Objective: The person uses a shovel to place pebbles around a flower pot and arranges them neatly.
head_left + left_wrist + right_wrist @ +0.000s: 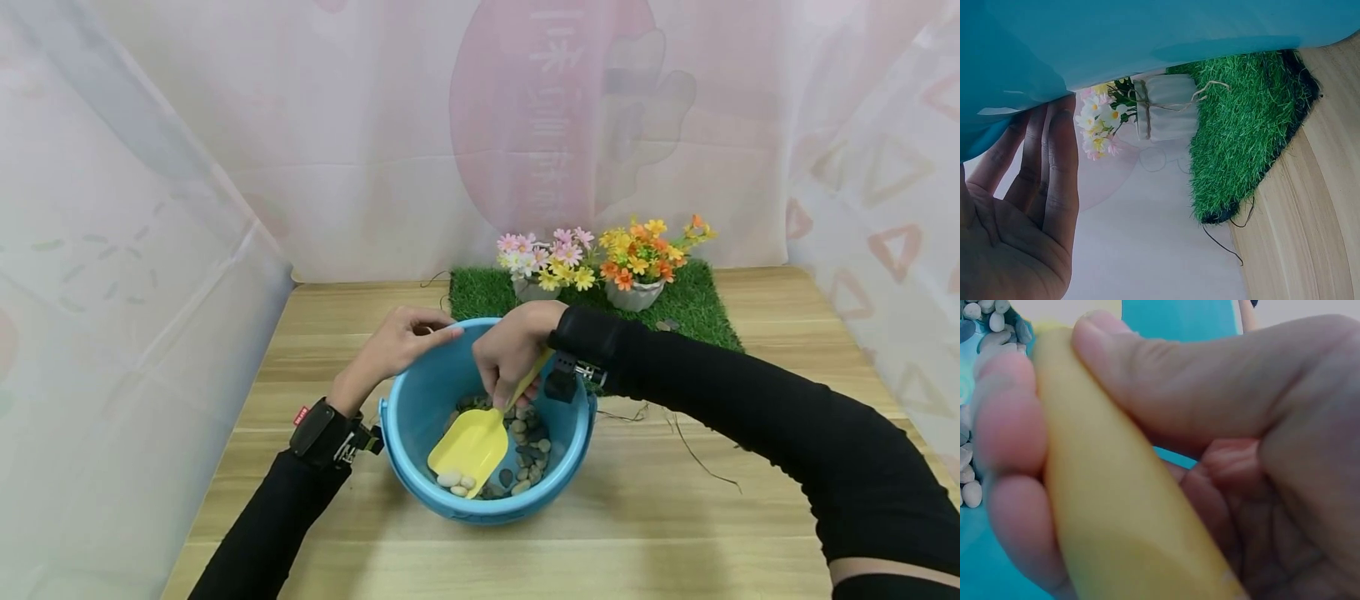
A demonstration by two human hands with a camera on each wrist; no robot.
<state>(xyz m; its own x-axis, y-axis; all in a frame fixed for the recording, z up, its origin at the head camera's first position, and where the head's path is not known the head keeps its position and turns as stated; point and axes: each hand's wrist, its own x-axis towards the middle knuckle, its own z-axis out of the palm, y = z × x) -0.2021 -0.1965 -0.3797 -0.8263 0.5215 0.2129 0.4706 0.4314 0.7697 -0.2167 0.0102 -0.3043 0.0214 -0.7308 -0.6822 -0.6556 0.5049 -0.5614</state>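
A blue bucket (408, 400) stands on the wooden table with grey and brown pebbles (534, 454) over its bottom. My right hand (512, 350) reaches inside and grips the handle of a yellow toy shovel (471, 442). Several pale pebbles (454, 481) lie at the front edge of the shovel's blade. In the right wrist view, thumb and fingers wrap around the yellow handle (1107, 481). My left hand (397, 340) holds the bucket's rim at the back left, thumb over the rim and fingers (1060, 169) along the outer wall.
Behind the bucket lies a mat of artificial grass (480, 292). On it stand a pot of pink and yellow flowers (546, 262) and a pot of orange and yellow flowers (640, 262). Thin dark strings (705, 454) lie on the table (675, 533) at right. Printed cloth (360, 150) hangs around.
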